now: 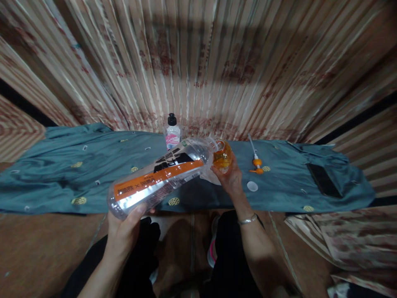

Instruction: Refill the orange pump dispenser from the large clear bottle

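Note:
My left hand [125,229] grips the base of a large clear plastic bottle [158,176] with an orange and black label, tipped on its side. Its mouth meets a small orange bottle [222,156], which my right hand [231,178] holds from below, fingers wrapped round it. Both bottles hang just above a teal cloth [56,174] spread over a low surface. A thin metal bangle sits on my right wrist.
On the cloth stand a small clear bottle with a black cap [172,133], an orange pump head with its tube [256,159], a white cap [252,186] and a black phone [324,180]. A striped curtain [198,62] hangs behind. My knees are below.

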Demonstrator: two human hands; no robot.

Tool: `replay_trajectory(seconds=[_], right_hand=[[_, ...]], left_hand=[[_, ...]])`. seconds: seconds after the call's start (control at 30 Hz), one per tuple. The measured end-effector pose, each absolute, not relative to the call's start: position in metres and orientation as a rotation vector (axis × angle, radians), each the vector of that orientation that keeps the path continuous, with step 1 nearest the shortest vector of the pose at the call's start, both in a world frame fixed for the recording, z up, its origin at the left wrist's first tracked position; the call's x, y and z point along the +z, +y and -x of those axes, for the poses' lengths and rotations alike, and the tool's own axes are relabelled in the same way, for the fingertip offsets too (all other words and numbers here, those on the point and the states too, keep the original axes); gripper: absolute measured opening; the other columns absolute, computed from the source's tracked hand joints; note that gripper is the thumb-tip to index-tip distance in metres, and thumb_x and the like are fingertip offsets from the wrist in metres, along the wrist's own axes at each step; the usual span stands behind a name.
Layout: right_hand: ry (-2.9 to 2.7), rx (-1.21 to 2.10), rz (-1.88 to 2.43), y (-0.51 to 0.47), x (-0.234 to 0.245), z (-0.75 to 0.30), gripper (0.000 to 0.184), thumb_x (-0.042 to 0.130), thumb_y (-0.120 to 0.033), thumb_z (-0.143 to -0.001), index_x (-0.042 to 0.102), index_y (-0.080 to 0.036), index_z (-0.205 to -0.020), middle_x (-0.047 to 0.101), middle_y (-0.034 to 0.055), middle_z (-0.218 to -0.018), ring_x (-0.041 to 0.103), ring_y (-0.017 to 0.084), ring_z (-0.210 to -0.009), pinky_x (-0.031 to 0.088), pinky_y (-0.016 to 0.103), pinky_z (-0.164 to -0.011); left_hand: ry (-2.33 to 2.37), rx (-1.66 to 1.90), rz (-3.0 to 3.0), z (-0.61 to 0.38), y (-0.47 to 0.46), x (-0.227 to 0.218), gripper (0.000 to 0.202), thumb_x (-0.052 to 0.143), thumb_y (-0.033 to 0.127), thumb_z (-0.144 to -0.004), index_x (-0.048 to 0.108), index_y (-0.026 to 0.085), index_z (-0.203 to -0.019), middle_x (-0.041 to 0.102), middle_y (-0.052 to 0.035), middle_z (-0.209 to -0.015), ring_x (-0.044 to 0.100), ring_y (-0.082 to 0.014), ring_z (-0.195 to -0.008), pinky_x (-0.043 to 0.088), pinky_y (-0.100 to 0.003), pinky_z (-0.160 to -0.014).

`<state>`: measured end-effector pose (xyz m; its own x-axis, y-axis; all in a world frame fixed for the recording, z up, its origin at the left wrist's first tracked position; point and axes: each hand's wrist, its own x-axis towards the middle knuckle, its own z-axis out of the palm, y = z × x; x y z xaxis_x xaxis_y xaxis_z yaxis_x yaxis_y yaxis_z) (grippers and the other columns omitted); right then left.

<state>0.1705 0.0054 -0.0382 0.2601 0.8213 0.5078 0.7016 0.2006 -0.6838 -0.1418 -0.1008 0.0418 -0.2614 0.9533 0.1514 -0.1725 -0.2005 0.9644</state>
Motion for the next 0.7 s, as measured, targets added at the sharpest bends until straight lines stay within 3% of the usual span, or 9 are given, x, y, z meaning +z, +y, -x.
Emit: replay_trajectory(seconds=[0.37,0.7], right_hand=[[-1.508,0.097,1.556,0.0044,-0.0383,-0.1702,0.092,0.068,-0.071,-0.087,0.042,-0.016,-0.156,0.064,0.0249,-0.151,0.065,0.038,-0.138,0.055,0.065,-0.114],[-1.495,0.145,1.561,0.0033,-0.0355,-0.1717,0.091,0.074,-0.067,-0.084,0.044,-0.021,-0.157,0.064,0.0220,-0.152,0.065,0.039,-0.137,0.055,0.068,-0.113]], left_hand=[[1.039,1.641,-1.120,0.1441,-0.0997,0.0399,0.037,0.090,0.034,-0.077,0.080,0.018,-0.109,0.081,-0.0080,-0.095,0.072,-0.0246,-0.067,0.064,-0.034,-0.049],[1.058,1.645,-1.136,0.1437,-0.0984,0.0406,0.036,0.090,0.035,-0.076,0.081,0.017,-0.107,0.081,-0.0084,-0.095,0.072,-0.0245,-0.067,0.064,-0.034,-0.050]])
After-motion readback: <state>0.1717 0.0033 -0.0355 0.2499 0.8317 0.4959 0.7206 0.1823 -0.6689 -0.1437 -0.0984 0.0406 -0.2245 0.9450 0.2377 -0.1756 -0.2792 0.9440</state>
